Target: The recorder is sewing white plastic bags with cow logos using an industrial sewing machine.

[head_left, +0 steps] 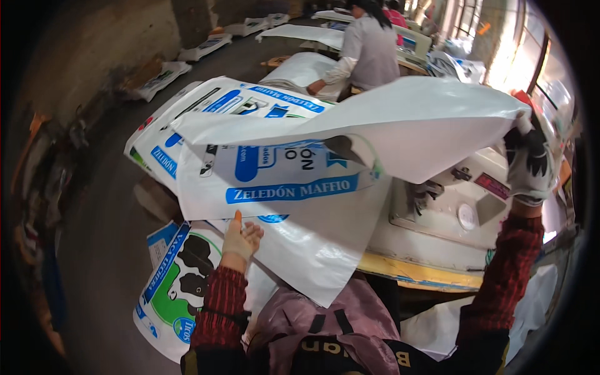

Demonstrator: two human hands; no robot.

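A large white printed sack (290, 194) with blue bands spreads in front of me, its far right part lifted and folded over. My right hand (531, 159), in a white and black glove, is raised and closed on the sack's upper right corner. Bare except for an orange cover on the thumb, my left hand (242, 240) is at the sack's lower left edge, thumb up and fingers loosely apart. The thumb tip meets or nearly meets that edge. Beneath the lifted part stands a white sewing machine (465, 203), partly hidden.
More printed sacks (164, 140) are piled behind on the left. A sack with a cow picture (181, 275) hangs by my left forearm. The worktable's yellow edge (412, 270) runs below the machine. Ahead, a person in grey (372, 50) bends over white sacks (303, 67).
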